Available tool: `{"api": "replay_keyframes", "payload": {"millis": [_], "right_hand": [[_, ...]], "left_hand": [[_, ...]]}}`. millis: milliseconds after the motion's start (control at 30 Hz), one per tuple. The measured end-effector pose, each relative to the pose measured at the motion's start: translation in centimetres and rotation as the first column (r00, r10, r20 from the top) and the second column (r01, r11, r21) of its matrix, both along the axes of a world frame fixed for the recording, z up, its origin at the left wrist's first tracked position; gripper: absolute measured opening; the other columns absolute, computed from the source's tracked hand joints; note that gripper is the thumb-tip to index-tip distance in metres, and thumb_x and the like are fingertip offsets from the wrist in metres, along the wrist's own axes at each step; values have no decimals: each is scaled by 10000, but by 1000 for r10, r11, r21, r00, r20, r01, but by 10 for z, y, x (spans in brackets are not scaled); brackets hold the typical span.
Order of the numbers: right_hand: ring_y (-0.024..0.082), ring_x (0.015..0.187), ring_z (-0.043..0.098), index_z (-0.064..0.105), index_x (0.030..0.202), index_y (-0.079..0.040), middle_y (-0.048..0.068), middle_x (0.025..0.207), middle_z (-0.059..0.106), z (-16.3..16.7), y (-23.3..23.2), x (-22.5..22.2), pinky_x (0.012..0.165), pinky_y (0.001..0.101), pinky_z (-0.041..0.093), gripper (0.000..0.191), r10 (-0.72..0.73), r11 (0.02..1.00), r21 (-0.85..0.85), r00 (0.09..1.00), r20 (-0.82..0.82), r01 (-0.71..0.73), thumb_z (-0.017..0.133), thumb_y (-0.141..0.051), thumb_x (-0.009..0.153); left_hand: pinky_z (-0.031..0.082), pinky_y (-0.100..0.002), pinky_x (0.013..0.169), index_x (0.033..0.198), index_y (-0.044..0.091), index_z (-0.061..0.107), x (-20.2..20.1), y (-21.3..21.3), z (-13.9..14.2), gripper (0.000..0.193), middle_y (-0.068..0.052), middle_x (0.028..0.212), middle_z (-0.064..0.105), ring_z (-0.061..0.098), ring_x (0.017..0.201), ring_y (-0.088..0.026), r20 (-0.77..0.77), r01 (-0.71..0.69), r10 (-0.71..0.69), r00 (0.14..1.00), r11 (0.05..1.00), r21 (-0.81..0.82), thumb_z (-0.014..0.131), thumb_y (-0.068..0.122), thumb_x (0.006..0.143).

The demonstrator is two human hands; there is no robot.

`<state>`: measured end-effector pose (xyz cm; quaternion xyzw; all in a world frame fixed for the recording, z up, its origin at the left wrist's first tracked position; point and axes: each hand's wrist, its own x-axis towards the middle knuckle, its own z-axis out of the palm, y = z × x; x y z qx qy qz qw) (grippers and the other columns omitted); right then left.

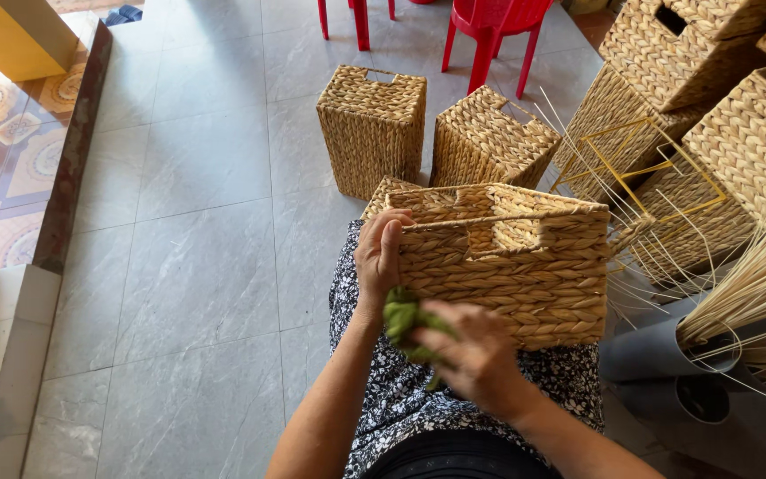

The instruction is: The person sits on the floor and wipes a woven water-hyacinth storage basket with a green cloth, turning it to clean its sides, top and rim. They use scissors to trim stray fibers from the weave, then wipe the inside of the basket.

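A woven straw basket (525, 266) with a handle cut-out rests on my lap, over a black-and-white patterned dress (401, 399). My left hand (378, 257) grips the basket's left corner and rim. My right hand (476, 355) is closed around a green cloth (405, 321) and presses it against the basket's near side, by the lower left corner.
Two finished woven baskets (371, 124) (489, 137) stand on the grey tiled floor ahead. More baskets (711, 106) and a yellow wire frame (631, 164) are stacked at right. Loose straw stalks (755, 284) stand in grey pipes (658, 350). Red plastic chairs (489, 27) stand behind.
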<state>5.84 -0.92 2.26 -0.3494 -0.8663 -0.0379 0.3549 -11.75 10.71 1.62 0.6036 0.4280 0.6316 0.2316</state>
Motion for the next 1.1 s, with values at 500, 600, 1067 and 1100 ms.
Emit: {"api": "replay_keyframes", "payload": {"millis": [500,600,1067,1100], "right_hand": [[250,1169,563,695,1187,-109,139,1366,587,-45,16,111,992,383,563,347,-525,829,47,805,-278,557,778,-82,851],[252,1132,584,708,1161,-134,135,1298,590,-38,12,60,957,361,602,350,-351,933,-39,885,-305,357,793,-109,822],[229,1054,574,744,1097,-131,65,1321,586,-4,28,37,925,376,532,394,-239,968,77,971,-32,240,875,-194,731],[239,1094,574,736,1084,-95,75,1331,568,-6,33,56,966,376,547,360,-302,941,139,951,-64,309,860,-160,752]], "left_hand": [[427,-374,1076,1037,63,697,7,-5,12,402,-68,1163,724,612,1172,-245,41,29,-29,999,999,-16,450,376,1085],[427,-376,1079,1035,63,698,6,-5,4,396,-71,1165,721,614,1171,-247,51,30,-29,998,999,-17,457,374,1085],[422,-371,1072,1047,70,694,1,-1,-3,371,-72,1186,714,609,1174,-248,34,43,-42,999,999,-21,457,352,1088],[427,-369,1070,1045,71,694,2,-3,0,369,-68,1182,716,613,1172,-246,23,36,-35,999,999,-20,460,352,1086]]}}
